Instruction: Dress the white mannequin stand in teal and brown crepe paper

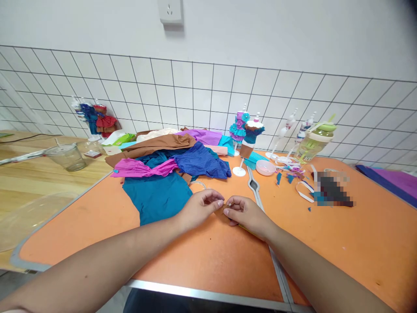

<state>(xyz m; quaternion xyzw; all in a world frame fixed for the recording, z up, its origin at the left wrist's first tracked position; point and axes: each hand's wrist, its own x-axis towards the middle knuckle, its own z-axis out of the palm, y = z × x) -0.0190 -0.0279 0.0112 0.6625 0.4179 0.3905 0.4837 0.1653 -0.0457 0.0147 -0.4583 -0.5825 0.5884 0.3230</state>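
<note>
Near the middle of the orange table (241,269), my left hand (203,208) and my right hand (244,214) meet at a small piece of brown paper (223,214). Fingers and thumb of each hand pinch it, the left at its upper left edge, the right along its right side. Crumpled sheets lie beyond my left hand: teal (156,195), dark blue (203,161), pink (143,168) and brown (156,147). Behind my hands stands a small white dress form (239,171) with brown and teal paper on it, beside another dressed in purple and turquoise (240,126).
A pink bowl (265,168) and paper scraps (289,177) lie behind on the right, near a green-lidded bottle (314,141) and a blurred dark object (334,189). On the wooden table at left is a glass cup (67,157). A metal seam (276,269) crosses the orange table.
</note>
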